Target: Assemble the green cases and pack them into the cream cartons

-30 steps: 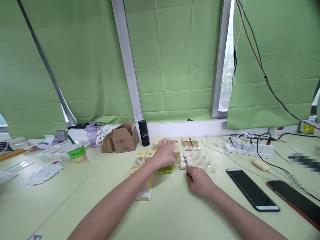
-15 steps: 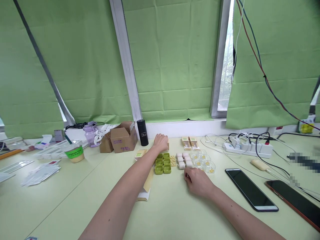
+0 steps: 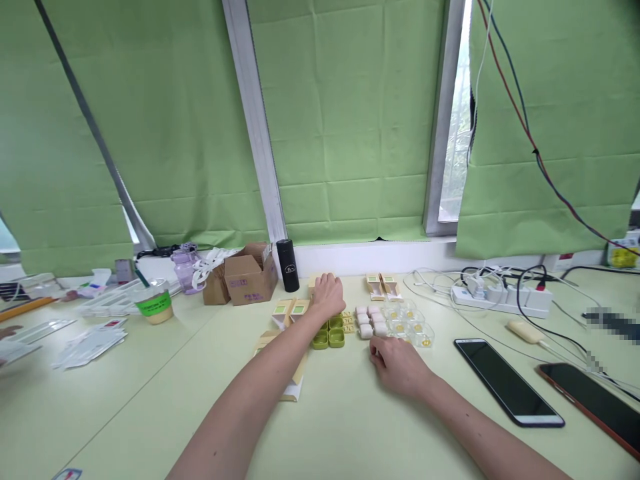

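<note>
My left hand [image 3: 327, 295] reaches to the back of the layout, fingers bent down beside a cream card box [image 3: 313, 283]. What lies under those fingers is hidden. Below the wrist, small green square cups [image 3: 337, 338] stand in rows, partly covered by my forearm. My right hand [image 3: 399, 363] rests on the table, loosely curled, with nothing visible in it. Just beyond it are pale pink and white rounded blocks [image 3: 366, 331] and clear cups with yellow bits [image 3: 417, 327]. Small yellow pieces [image 3: 348, 327] lie between the green cups and the blocks.
More cream boxes with green labels [image 3: 383, 287] stand behind and to the left [image 3: 283, 310]. A black cylinder [image 3: 287, 265], a brown carton [image 3: 250, 275] and a drink cup [image 3: 154, 303] are farther left. Two phones [image 3: 507, 381] and a power strip [image 3: 500, 298] with cables lie right.
My left hand has moved back and left from above the green cups, a cream box shifting with it. It has since drawn slightly towards me. My right hand has stayed in place.
</note>
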A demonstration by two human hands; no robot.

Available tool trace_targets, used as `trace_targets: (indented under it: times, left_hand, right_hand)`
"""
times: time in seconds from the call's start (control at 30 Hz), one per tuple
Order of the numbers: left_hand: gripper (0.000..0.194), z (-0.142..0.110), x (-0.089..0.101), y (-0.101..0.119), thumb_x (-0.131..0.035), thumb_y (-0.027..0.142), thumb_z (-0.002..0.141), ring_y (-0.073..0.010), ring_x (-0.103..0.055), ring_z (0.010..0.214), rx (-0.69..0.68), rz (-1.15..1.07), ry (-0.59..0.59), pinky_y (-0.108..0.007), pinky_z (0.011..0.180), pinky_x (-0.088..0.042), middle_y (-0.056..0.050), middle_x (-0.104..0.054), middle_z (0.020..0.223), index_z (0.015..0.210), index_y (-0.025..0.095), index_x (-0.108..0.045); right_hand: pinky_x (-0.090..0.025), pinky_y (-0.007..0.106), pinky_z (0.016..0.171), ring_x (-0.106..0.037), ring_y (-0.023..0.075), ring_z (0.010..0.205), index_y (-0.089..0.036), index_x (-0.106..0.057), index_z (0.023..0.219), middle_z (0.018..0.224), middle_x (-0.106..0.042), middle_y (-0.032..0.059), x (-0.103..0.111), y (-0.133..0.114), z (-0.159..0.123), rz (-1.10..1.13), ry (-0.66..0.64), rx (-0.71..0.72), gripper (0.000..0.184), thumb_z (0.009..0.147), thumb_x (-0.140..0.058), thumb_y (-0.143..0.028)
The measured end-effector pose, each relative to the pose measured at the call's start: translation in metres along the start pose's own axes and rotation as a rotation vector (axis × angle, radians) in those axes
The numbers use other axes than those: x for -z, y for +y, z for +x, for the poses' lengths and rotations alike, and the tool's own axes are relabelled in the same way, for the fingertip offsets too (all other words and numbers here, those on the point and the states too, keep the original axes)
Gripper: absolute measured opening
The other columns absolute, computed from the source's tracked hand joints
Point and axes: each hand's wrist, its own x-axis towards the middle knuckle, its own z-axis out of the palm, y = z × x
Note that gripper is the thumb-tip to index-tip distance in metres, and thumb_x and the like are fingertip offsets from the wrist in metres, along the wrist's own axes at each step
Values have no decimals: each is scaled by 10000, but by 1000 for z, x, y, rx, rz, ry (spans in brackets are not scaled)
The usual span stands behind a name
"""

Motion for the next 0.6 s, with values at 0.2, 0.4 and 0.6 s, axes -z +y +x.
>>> trace_targets:
  times: [0.2,0.4,0.6]
  left_hand:
    - [469,-15,-5,15,-668,212,823,-373,-607,1230,49,-22,-59,-454,1043,-449,-262,-611,1323,1266,64,-621]
    - [537,-14,-10,15,-668,228,821,-366,-626,1258,96,-51,-93,-417,1014,-510,-262,-589,1366,1324,61,-582]
    - [525,-6,-13,13,-645,226,839,-353,-628,1279,136,-89,-111,-405,1022,-525,-261,-584,1388,1338,78,-577]
  right_hand:
    - [-282,319,654,-695,250,835,-196,-665,932,924,-769,101,0,0,1,-6,-16,-9,116,930,-576,-120]
    - [-288,316,662,-707,248,860,-198,-656,936,946,-775,94,1,-1,2,-21,-35,-18,102,945,-566,-151]
    - [-298,312,676,-710,249,874,-206,-651,948,961,-772,91,1,-2,1,-21,-37,-14,103,947,-570,-141]
